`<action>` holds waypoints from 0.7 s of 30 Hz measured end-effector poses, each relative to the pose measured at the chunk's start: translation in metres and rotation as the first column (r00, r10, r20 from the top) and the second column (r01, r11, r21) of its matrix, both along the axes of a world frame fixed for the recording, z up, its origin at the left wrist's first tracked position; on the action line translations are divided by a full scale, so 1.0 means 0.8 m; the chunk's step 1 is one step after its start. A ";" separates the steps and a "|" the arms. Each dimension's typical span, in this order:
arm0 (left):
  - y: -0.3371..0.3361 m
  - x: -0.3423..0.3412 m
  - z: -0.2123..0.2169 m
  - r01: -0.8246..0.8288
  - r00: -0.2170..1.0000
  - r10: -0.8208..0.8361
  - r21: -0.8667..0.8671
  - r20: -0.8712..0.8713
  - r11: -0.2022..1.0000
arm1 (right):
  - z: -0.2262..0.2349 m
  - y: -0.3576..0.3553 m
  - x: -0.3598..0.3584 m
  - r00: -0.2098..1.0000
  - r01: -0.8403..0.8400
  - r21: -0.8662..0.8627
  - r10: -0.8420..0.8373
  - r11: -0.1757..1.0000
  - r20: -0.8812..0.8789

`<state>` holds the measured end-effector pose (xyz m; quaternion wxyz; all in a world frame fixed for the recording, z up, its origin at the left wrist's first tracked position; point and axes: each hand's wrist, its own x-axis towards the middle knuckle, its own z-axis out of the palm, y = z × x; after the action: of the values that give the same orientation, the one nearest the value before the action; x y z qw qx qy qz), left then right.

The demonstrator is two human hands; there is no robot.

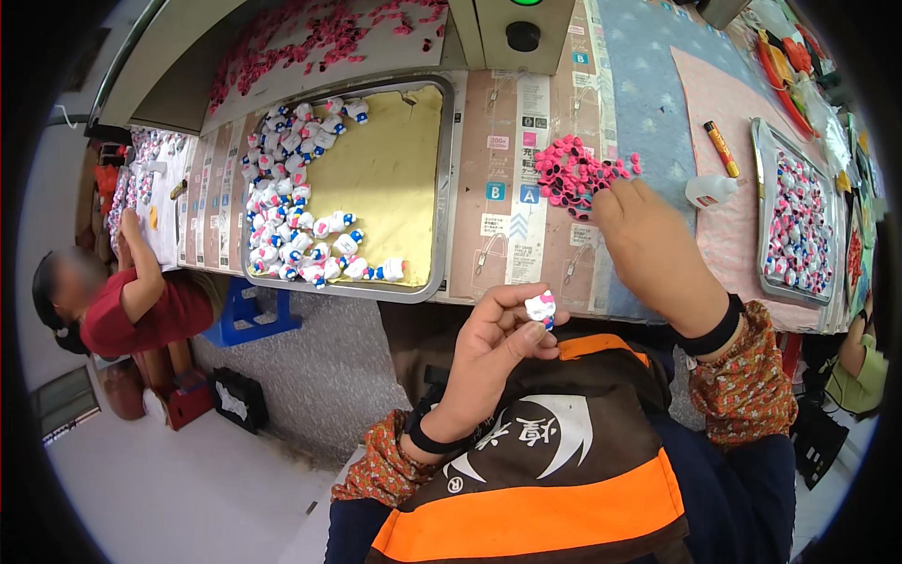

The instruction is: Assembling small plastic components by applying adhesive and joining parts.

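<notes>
Above the lap, left hand (pixel 493 343) — fingers clamped on a figurine (pixel 541 307). Right hand (pixel 648 240) on the counter (pixel 489 188), fingers together, touching pink rings (pixel 573 172) — tray (pixel 443 188) alongside.

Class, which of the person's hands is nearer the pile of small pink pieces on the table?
Right. The right hand touches the pink pile; the left hand, holding a small figurine, is well below it.

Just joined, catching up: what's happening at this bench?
A seated person holds a small white toy figure pinched in the left hand. The right hand reaches to a pile of small pink pieces on the table. A metal tray ahead holds many similar figures along its left side. Another person works at the far left.
</notes>
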<state>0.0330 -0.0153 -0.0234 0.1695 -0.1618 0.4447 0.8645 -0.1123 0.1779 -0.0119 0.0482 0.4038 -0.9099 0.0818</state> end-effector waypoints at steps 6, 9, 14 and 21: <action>-0.001 -0.001 0.000 -0.035 0.999 0.034 0.061 0.033 0.998 | -0.007 0.005 0.001 0.994 0.089 0.015 -0.090 0.996 0.055; 0.002 0.000 -0.002 -0.058 0.998 0.057 0.062 0.020 0.996 | 0.023 0.011 0.011 0.936 0.154 -0.122 -0.105 0.980 0.336; 0.009 -0.001 -0.006 -0.047 0.999 0.047 0.075 -0.009 0.996 | 0.052 0.011 0.053 0.095 0.762 -0.279 0.327 0.584 0.940; 0.023 -0.002 -0.008 -0.042 0.995 0.047 0.063 -0.092 0.997 | 0.040 0.006 0.097 0.153 0.774 -0.404 0.476 0.488 0.866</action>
<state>0.0316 0.0033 -0.0300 0.1341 -0.1259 0.4220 0.8877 -0.0350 0.1824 0.0202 -0.3444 0.0416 -0.5706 0.7444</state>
